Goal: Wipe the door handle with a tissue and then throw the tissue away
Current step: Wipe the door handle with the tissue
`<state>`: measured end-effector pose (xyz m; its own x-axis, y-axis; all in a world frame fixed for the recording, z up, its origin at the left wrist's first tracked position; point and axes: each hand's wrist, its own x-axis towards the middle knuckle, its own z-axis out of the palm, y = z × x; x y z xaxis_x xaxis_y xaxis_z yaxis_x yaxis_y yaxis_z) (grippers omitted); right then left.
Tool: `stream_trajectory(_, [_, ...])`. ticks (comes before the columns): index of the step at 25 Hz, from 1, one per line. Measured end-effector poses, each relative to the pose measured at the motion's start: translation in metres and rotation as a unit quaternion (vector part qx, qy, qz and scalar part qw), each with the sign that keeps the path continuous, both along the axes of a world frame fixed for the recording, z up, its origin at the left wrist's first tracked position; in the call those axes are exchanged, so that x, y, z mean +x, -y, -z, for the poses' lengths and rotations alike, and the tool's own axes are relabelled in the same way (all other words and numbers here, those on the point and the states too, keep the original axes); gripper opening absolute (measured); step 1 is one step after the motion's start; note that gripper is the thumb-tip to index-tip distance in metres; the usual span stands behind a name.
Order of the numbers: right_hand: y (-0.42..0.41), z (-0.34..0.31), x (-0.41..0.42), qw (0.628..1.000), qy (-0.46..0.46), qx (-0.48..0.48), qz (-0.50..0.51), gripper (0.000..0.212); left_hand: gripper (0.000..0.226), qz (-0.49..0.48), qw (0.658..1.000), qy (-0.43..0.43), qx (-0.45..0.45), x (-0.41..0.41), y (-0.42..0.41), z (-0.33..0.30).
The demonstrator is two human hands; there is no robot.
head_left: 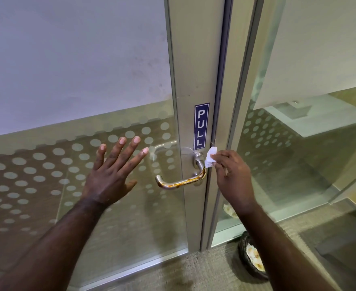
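A silver lever door handle (pixel 179 183) sticks out from the metal door frame, streaked with an orange-brown smear along its bar and bend. My right hand (pixel 230 175) pinches a small white tissue (pixel 210 157), which touches the handle's neck just under the blue PULL sticker (pixel 201 126). My left hand (pixel 112 175) is spread flat with fingers apart against or close to the glass pane, left of the handle, holding nothing.
The glass door (pixel 78 122) has frosted film and dot patterns. A dark mesh waste bin (pixel 251 258) with crumpled paper inside stands on the carpet at the lower right, beside a fixed glass panel (pixel 299 143).
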<state>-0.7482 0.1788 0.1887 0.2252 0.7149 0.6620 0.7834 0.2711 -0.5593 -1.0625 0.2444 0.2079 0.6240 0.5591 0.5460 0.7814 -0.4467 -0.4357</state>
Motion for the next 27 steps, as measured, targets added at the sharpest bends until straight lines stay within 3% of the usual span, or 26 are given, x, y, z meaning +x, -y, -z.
stream_trajectory(7, [-0.01,0.012,0.018,0.985,-0.022,-0.089,-0.148,0.031,0.142,-0.007,1.0,0.005,-0.013,0.003,0.004,0.0])
stream_trajectory(13, [-0.003,0.022,0.019,0.976,-0.017,-0.032,-0.214,0.026,0.142,-0.021,0.999,0.009,-0.033,0.006,0.009,-0.002])
stream_trajectory(17, [-0.006,0.024,0.018,0.982,0.07,0.002,-0.174,0.04,0.141,-0.03,0.999,0.011,-0.042,0.009,0.011,-0.003])
stream_trajectory(24, [-0.011,0.025,0.025,0.94,0.197,-0.043,-0.274,0.066,0.141,-0.032,0.999,0.014,-0.024,0.009,0.009,0.001])
stream_trajectory(27, [-0.017,0.025,0.031,0.921,0.252,-0.03,-0.296,0.067,0.141,-0.03,0.999,0.014,-0.015,0.009,0.008,0.004])
